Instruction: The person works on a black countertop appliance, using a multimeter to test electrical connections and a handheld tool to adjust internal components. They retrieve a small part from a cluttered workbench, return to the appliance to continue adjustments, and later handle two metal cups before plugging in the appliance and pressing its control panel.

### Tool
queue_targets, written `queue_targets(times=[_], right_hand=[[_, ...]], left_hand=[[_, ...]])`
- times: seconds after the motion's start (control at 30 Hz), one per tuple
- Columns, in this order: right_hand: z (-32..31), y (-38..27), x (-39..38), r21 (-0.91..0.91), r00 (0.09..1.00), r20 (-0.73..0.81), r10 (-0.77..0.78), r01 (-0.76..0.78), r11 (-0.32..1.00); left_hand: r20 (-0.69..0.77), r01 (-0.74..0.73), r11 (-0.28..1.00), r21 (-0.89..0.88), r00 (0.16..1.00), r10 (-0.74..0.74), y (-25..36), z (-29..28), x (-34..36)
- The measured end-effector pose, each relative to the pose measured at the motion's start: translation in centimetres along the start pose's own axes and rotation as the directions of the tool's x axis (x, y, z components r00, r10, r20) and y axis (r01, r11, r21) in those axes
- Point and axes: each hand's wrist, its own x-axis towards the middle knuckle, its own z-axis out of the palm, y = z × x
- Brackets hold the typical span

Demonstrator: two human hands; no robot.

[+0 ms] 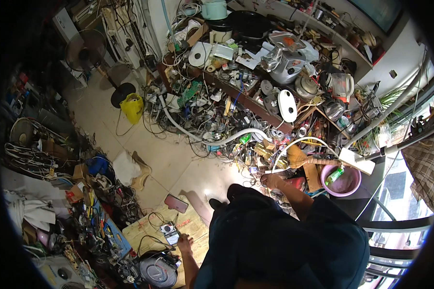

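My right hand (272,181) reaches forward, its fingers curled at the low end of a white, curved-neck lamp (294,142). Bright light falls on the floor just left of that hand. My left hand (185,243) is over a low wooden board (197,231), fingers apart, with nothing plainly held. Just beyond its fingertips lies a small grey-and-white device (170,234) with a round part on top and black cables around it. Farther up the board rests a reddish phone-like slab (176,203).
A round grey appliance (157,270) sits at the board's lower left. Tools and cables crowd the left side. Ahead, a cluttered workbench (241,96) spills parts onto the floor. A pink basin (341,181) stands right, a yellow bag (131,108) and standing fan (86,50) far left.
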Motion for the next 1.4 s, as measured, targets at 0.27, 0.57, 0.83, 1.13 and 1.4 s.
queue_targets(times=[0.27, 0.57, 0.83, 1.13, 1.4], right_hand=[[-0.6, -2.6, 4.2, -0.082, 0.948, 0.311, 0.072, -0.048, 0.995], [-8.1, -7.9, 22.8, 0.002, 0.981, 0.117, -0.157, 0.158, 0.988], [-11.5, -8.5, 37.6, -0.138, 0.957, 0.248, -0.151, 0.189, 0.972], [-11.4, -14.3, 49.3, -0.201, 0.935, 0.310, -0.173, 0.243, 0.949], [-5.3, -27.2, 55.6, -0.076, 0.809, 0.334, -0.484, 0.535, 0.841]], left_hand=[[-0.018, -0.018, 0.991, -0.131, 1.000, 0.016, 4.7, -0.1, 2.8], [-0.161, 0.121, 0.989, 0.088, 0.981, -0.106, -0.4, 6.7, -0.6], [-0.219, -0.107, 0.983, -0.147, 0.973, 0.073, 6.5, 11.6, 4.0], [-0.312, 0.089, 0.974, -0.207, 0.938, -0.152, 10.6, 17.7, 2.6], [-0.365, 0.091, 0.940, -0.328, 0.906, -0.215, 10.6, 15.7, 6.2]])
